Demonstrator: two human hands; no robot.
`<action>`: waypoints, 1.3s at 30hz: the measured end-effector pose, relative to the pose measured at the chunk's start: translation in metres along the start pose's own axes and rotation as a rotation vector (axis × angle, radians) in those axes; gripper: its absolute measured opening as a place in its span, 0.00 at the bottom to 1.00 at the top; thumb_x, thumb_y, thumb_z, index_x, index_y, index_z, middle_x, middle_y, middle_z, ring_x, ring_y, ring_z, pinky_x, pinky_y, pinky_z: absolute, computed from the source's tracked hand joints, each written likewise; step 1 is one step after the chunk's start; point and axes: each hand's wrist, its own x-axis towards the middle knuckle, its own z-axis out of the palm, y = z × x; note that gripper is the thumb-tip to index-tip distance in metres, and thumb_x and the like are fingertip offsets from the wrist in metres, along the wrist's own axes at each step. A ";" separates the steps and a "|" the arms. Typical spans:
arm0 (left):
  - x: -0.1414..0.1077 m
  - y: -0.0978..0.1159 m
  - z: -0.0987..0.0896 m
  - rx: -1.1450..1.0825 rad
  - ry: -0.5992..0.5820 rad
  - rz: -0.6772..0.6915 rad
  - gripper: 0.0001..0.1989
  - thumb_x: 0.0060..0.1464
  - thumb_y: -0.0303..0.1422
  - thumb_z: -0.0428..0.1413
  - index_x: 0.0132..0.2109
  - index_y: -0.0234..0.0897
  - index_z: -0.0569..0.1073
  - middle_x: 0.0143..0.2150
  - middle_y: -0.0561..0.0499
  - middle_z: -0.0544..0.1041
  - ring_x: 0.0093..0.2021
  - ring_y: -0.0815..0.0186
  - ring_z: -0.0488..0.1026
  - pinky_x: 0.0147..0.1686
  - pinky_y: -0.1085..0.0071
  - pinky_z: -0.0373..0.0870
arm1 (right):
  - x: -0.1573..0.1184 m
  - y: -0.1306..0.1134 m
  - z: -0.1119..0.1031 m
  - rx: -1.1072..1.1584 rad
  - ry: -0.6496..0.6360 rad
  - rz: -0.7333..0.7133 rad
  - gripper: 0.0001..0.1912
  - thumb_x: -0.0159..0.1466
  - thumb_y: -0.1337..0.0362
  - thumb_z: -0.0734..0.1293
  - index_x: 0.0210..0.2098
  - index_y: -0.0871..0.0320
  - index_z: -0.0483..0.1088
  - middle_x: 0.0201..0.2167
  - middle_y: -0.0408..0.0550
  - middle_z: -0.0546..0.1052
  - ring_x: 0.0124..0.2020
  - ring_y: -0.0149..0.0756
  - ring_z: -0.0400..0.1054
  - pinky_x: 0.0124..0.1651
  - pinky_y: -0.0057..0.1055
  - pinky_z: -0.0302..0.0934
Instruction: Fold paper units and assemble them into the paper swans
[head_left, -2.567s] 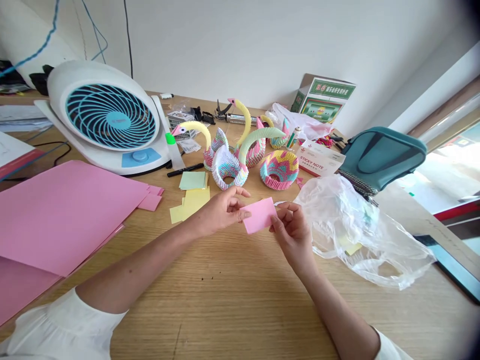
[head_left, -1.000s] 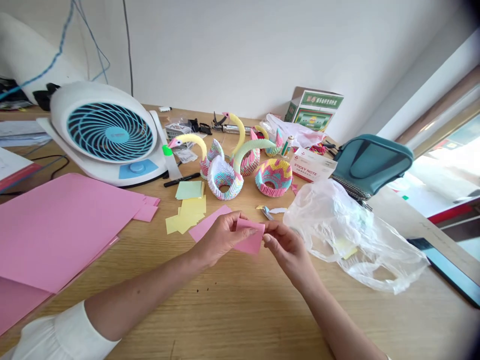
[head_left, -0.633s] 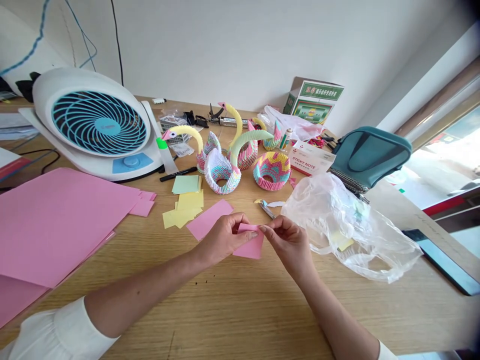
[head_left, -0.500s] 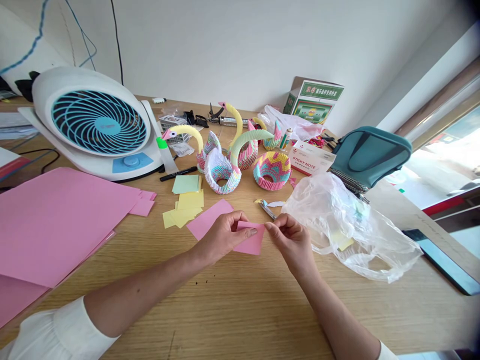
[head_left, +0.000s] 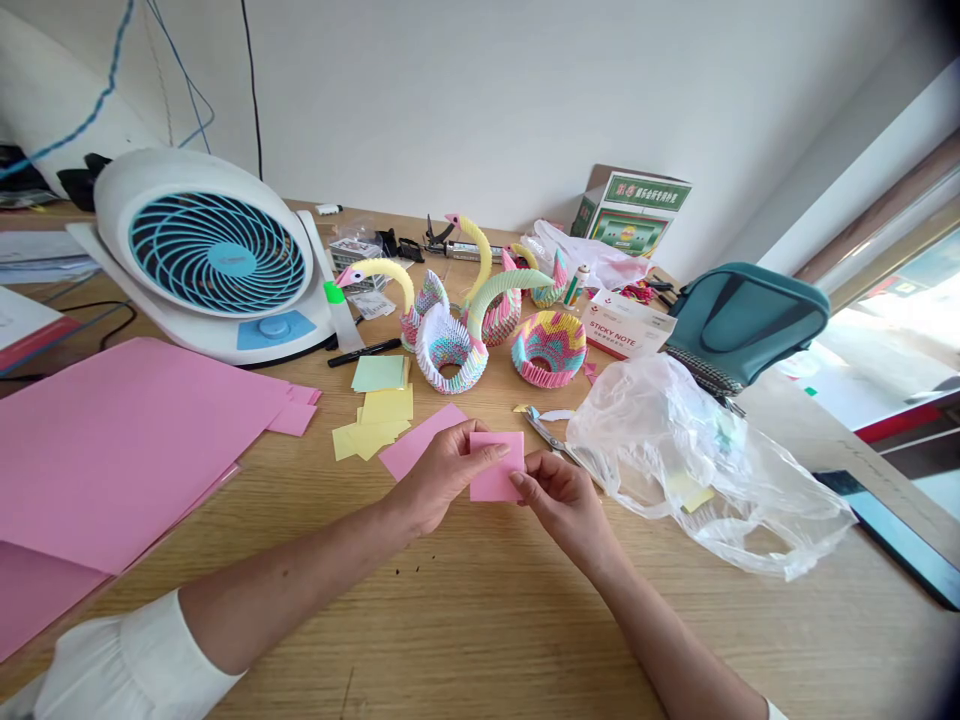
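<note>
Between my hands, above the wooden table, is a small pink paper square (head_left: 491, 484). My left hand (head_left: 448, 470) pinches its left side, thumb lying across the front. At the lower right edge, my right hand (head_left: 562, 500) grips the same square between thumb and fingers. Behind my left hand lies a longer pink paper strip (head_left: 421, 440). Scissors (head_left: 546, 430) rest just past my right hand, partly hidden by it and by a plastic bag. Yellow paper squares (head_left: 386, 404) and a pale green stack (head_left: 378, 373) lie beyond the strip.
Folded-paper swans (head_left: 450, 350) and a round paper basket (head_left: 549, 348) stand behind. A white fan (head_left: 225, 260) and large pink sheets (head_left: 135, 430) are at left. On the right are a clear plastic bag (head_left: 660, 430), a sticky note box (head_left: 628, 322), a teal case (head_left: 750, 320) and a phone (head_left: 892, 535).
My right hand has slid from the pink square's upper right corner down to its lower right edge. The square now stands more upright, facing me. The view has shifted slightly.
</note>
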 end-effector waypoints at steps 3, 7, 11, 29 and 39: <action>0.000 0.001 0.000 0.010 0.012 0.011 0.18 0.48 0.42 0.64 0.32 0.37 0.64 0.28 0.59 0.65 0.29 0.71 0.61 0.32 0.73 0.56 | 0.000 0.005 -0.002 -0.037 0.021 -0.022 0.19 0.63 0.48 0.69 0.29 0.57 0.68 0.24 0.42 0.68 0.25 0.30 0.60 0.27 0.28 0.56; 0.002 0.002 -0.002 0.064 -0.005 0.048 0.16 0.49 0.41 0.63 0.31 0.36 0.67 0.29 0.58 0.67 0.31 0.70 0.62 0.34 0.73 0.58 | 0.000 0.006 -0.006 -0.135 0.068 -0.075 0.17 0.64 0.49 0.67 0.30 0.57 0.69 0.24 0.43 0.70 0.25 0.32 0.61 0.28 0.29 0.57; 0.004 0.000 -0.004 0.072 -0.050 0.054 0.14 0.49 0.41 0.64 0.35 0.35 0.73 0.33 0.54 0.71 0.37 0.68 0.65 0.38 0.72 0.59 | -0.002 0.004 -0.004 -0.209 0.056 -0.116 0.15 0.65 0.52 0.67 0.29 0.56 0.69 0.26 0.45 0.71 0.27 0.33 0.62 0.30 0.29 0.58; 0.011 0.003 -0.011 0.030 0.109 0.120 0.14 0.51 0.42 0.63 0.34 0.35 0.76 0.31 0.54 0.73 0.32 0.70 0.65 0.36 0.72 0.60 | -0.001 0.008 -0.025 -0.286 -0.029 -0.076 0.15 0.65 0.51 0.66 0.45 0.54 0.72 0.37 0.50 0.77 0.34 0.39 0.71 0.35 0.33 0.65; 0.013 -0.003 -0.018 0.461 0.023 0.389 0.06 0.56 0.36 0.61 0.37 0.37 0.77 0.34 0.52 0.70 0.36 0.68 0.64 0.39 0.71 0.62 | 0.002 0.010 -0.017 -0.360 0.204 -0.205 0.07 0.66 0.60 0.65 0.34 0.56 0.68 0.22 0.39 0.67 0.23 0.30 0.61 0.27 0.28 0.56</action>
